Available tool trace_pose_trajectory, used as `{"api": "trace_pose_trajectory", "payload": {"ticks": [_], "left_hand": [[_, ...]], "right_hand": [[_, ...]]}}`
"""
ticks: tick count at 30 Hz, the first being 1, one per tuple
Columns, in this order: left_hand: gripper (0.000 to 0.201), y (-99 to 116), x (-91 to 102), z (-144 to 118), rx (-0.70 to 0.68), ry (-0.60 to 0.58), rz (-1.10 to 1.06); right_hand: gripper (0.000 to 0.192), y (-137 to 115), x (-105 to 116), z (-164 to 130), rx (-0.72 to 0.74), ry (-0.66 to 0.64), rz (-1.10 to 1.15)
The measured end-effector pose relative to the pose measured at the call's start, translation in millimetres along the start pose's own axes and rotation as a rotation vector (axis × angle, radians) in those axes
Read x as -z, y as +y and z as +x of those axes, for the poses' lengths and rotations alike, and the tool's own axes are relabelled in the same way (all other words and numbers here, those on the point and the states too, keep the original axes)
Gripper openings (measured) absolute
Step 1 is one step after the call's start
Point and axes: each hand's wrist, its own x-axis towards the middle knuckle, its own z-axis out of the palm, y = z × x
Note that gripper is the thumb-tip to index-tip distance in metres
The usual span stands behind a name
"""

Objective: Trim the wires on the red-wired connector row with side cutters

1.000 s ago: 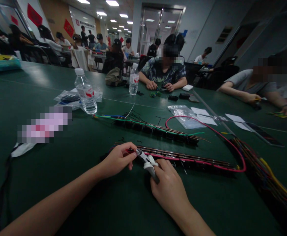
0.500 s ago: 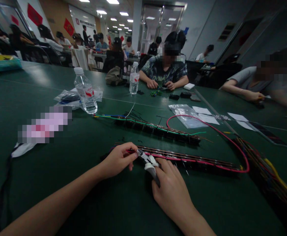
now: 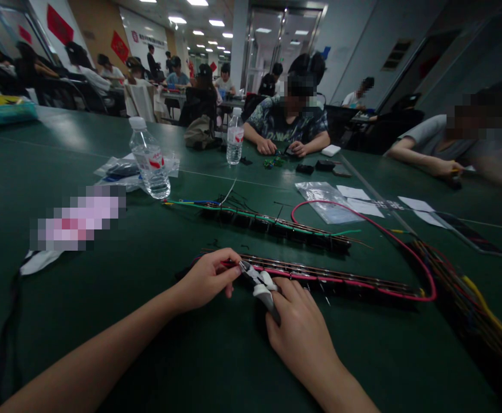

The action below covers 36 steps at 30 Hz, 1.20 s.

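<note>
My left hand (image 3: 206, 279) pinches the left end of a long dark terminal strip (image 3: 341, 280) lying on the green table (image 3: 105, 321). A red wire (image 3: 388, 236) runs along that strip and loops back toward the middle of the table. My right hand (image 3: 296, 327) grips small pliers (image 3: 259, 285) with white handles, their jaws at the strip's left end next to my left fingertips. A second strip (image 3: 277, 225) with a green wire lies just beyond.
A water bottle (image 3: 149, 158) and plastic bags (image 3: 326, 202) sit further back. A bundle of coloured wires (image 3: 466, 298) lies at the right. Another bottle (image 3: 235, 136) stands by a person seated opposite; another person's arm (image 3: 423, 160) rests at the right. Paper slips (image 3: 414, 205) lie nearby.
Both hands and the pliers stay at the strip's left end; the view has shifted slightly, nothing else has visibly moved.
</note>
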Motion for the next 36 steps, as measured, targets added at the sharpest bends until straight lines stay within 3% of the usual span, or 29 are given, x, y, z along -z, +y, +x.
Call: {"api": "trace_pose_trajectory", "payload": {"ticks": [36], "left_hand": [[0.01, 1.7, 1.4, 0.2, 0.021, -0.013, 0.013]], "right_hand": [[0.028, 2.5, -2.3, -0.2, -0.029, -0.018, 0.063]]}}
